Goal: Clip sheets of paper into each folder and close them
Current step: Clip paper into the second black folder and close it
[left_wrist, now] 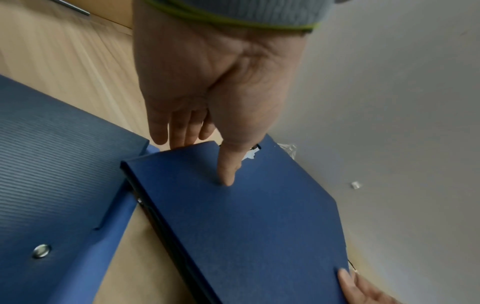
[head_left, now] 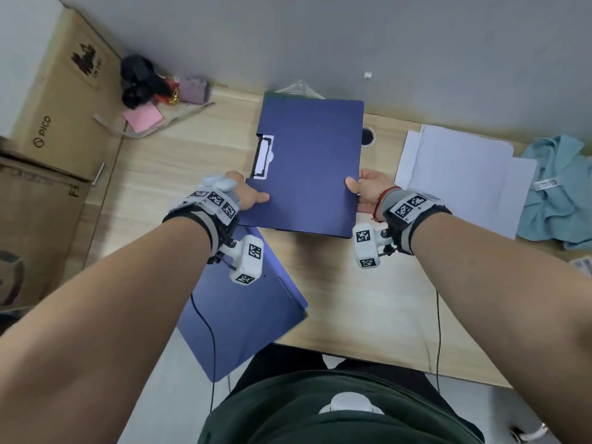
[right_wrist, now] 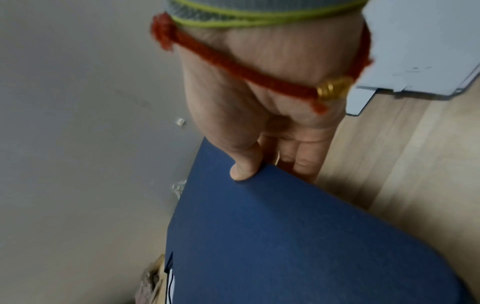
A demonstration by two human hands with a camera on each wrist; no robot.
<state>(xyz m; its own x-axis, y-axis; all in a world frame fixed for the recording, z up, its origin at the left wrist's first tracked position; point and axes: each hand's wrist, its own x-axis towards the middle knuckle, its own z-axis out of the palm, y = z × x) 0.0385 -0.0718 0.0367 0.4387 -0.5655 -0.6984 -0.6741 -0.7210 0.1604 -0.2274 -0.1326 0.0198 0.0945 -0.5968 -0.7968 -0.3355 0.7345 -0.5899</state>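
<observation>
A closed dark blue folder [head_left: 307, 168] is held above the wooden desk [head_left: 179, 161], with a black clip and white paper showing at its left edge. My left hand [head_left: 248, 195] pinches its near left corner, thumb on top [left_wrist: 228, 172], fingers underneath. My right hand [head_left: 362, 187] pinches the near right edge, thumb on the cover [right_wrist: 242, 170], fingers below. A second blue folder [head_left: 237, 302] lies closed under my left wrist and overhangs the desk's front edge. Loose white sheets [head_left: 464, 171] lie at the right.
Cardboard boxes [head_left: 51, 129] stand at the left. A pink notepad [head_left: 144, 118], black items and small clutter sit at the back left. A light blue cloth [head_left: 557, 193] lies at the far right. A round cable hole [head_left: 367, 136] is behind the held folder. The wall is close behind.
</observation>
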